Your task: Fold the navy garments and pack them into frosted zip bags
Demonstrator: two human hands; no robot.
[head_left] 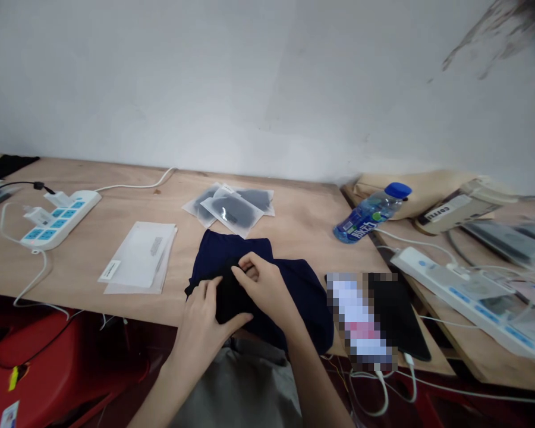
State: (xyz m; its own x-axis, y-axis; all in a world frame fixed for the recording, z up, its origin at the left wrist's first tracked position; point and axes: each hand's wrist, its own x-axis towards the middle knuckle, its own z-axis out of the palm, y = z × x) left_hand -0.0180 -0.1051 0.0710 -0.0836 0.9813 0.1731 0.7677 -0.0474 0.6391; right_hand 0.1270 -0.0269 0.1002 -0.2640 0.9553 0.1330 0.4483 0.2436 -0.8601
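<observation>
A dark navy piece of clothing point(296, 285) lies on the table's front edge, partly hanging over it. On top of it is a smaller black cloth point(229, 294), between my two hands. My right hand point(265, 285) pinches the upper edge of the black cloth between thumb and fingers. My left hand point(207, 315) rests on the cloth's left side, fingers bent and fingertips touching it. Its thumb is stretched out to the right, apart from the fingers. The undersides of both fabrics are hidden.
Frosted bags with dark contents point(234, 208) lie behind the clothing, and white bags point(140, 255) lie left. Power strips point(65, 217) stand at both sides. To the right are a blue-capped bottle point(370, 214), two phones point(401, 321) with cables, and a cup point(450, 208).
</observation>
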